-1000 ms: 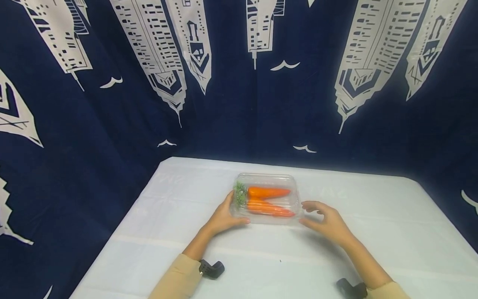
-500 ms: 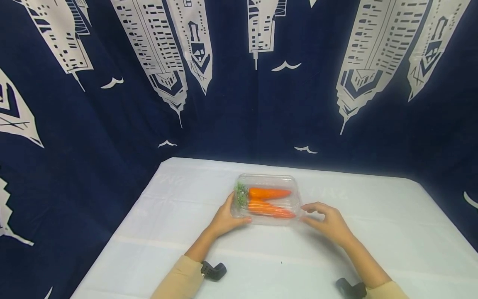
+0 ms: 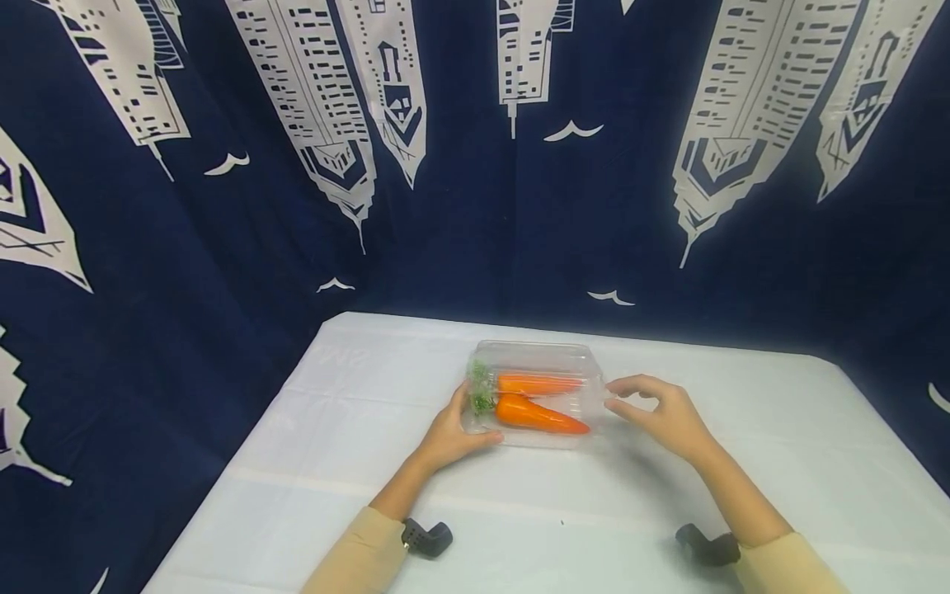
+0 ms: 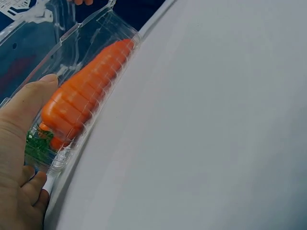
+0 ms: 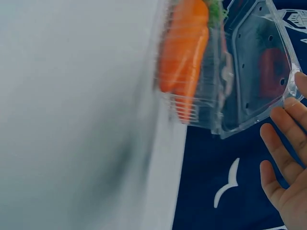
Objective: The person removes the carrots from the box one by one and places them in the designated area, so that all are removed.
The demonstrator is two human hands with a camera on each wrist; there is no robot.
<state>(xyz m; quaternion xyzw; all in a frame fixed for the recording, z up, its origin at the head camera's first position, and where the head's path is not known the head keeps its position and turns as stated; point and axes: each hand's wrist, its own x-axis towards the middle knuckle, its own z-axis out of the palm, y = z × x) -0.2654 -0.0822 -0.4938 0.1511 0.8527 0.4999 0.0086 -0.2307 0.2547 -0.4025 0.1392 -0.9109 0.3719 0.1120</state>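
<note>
A clear plastic clamshell container lies on the white table with orange carrots inside, their green tops to the left. Its hinged lid is tilted up along the near side, as the right wrist view shows. My left hand grips the container's left end, thumb over the near rim. With thumb and index finger, my right hand pinches the lid's right corner; its other fingers are spread.
The table is covered in white cloth. Behind it hangs a dark blue curtain printed with white buildings and birds. A dark wrist device sits on the left arm, and another device on the right.
My right hand has risen slightly and lifted the lid from lying over the carrots to a tilt. My left hand has stayed at the container's left end.
</note>
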